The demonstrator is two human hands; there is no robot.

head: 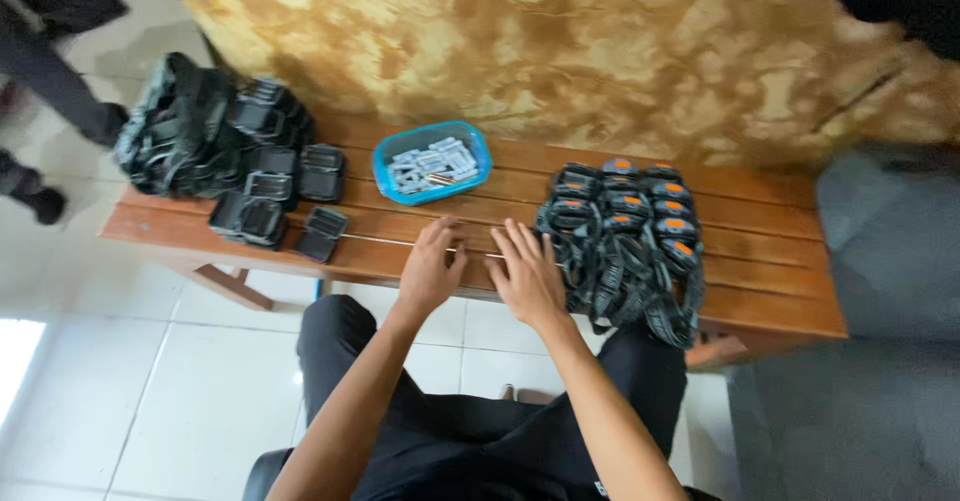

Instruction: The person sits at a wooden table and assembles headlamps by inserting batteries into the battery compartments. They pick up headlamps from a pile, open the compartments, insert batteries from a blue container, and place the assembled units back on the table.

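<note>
Both hands lie flat, fingers spread and empty, on the wooden table (760, 261). The right hand (528, 273) touches the headlamps (625, 236); their straps overhang the edge and could slide off. The left hand (430, 266) rests beside it.

A blue tray (382, 166) of small grey pieces sits mid-bench; black cases (268, 186) pile left beside a dark bag (165, 126)

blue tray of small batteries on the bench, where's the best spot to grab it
Probably the near rim of the blue tray, reached from the front. It lies flat with a raised lip, nothing blocks that side, and the left hand rests just in front of it on the bench.
</note>
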